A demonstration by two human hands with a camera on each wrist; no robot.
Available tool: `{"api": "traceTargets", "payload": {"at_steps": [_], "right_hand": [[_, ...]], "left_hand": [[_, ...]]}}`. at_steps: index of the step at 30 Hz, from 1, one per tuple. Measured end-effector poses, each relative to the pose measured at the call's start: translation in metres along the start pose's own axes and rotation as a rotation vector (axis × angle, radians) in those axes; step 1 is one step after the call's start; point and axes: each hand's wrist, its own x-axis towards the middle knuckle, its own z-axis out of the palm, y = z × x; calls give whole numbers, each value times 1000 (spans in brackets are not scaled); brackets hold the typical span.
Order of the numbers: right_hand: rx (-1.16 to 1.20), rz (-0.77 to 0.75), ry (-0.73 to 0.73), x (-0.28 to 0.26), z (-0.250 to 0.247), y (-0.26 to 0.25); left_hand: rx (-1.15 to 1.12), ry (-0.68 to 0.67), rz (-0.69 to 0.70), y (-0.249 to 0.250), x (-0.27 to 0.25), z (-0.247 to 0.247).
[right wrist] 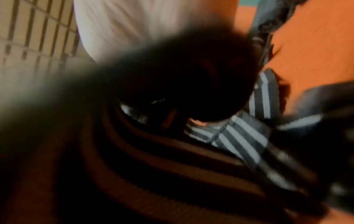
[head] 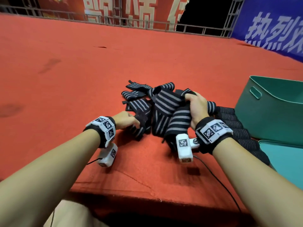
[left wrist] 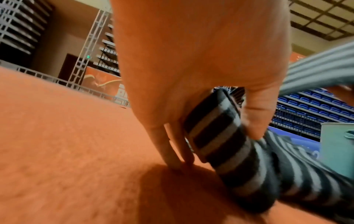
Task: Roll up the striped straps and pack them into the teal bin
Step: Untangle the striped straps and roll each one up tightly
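Right now a heap of striped straps [head: 157,108] is lying in the middle of the bench [head: 65,71], which is wearing a red cloth. The left hand [head: 126,119] is reaching into the near left side of the heap. From the left wrist view, its thumb and fingers [left wrist: 172,145] are pinching the end of one strap [left wrist: 216,136], and the fingertips are touching the red cloth. The right hand [head: 196,107] is sitting on the right side of the heap. Its fingers are curling over a bunch of straps and holding them. The right wrist view is dark and blurry, so it is showing only stripes up close.

The teal bin [head: 275,112] is standing at the right edge of the bench, just beside the heap. A row of rolled straps [head: 236,126] is lying between the right hand and the bin. A flat teal lid [head: 285,154] is lying in front of the bin. Both wrists are wearing black bands with white marker blocks [head: 106,126].
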Motion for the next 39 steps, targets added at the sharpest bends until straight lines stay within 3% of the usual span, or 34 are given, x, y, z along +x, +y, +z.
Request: {"api": "traceTargets", "payload": {"at_steps": [6, 9, 12, 14, 16, 18, 21, 24, 28, 34, 37, 39], "right_hand": [[-622, 18, -256, 0, -2, 18], [-678, 127, -411, -6, -1, 30], [-756, 88, -567, -13, 2, 34], [-781, 51, -622, -16, 7, 32], [-865, -12, -586, -16, 11, 31], [-996, -80, -579, -17, 13, 30], [-1103, -124, -607, -24, 18, 27], [-1200, -174, -607, -32, 18, 21], [-1396, -354, -626, -38, 11, 10], [-1456, -509, -622, -36, 6, 7], [-1426, -505, -568, -33, 6, 16], [-1308, -423, -422, -29, 6, 18]], "left_hand": [[-322, -120, 44, 1, 0, -4], [-264, 48, 112, 4, 7, 4], [-145, 366, 339, 4, 15, 12], [-129, 415, 471, 14, 15, 13], [-91, 298, 514, 28, 17, 14], [-45, 206, 449, 42, 21, 16], [130, 357, 372, 61, 33, 19], [171, 486, 390, 73, 42, 16], [9, 507, 403, 71, 53, 14], [-161, 569, 415, 57, 60, 21], [-196, 561, 385, 50, 60, 25], [-180, 536, 421, 51, 59, 25]]}}
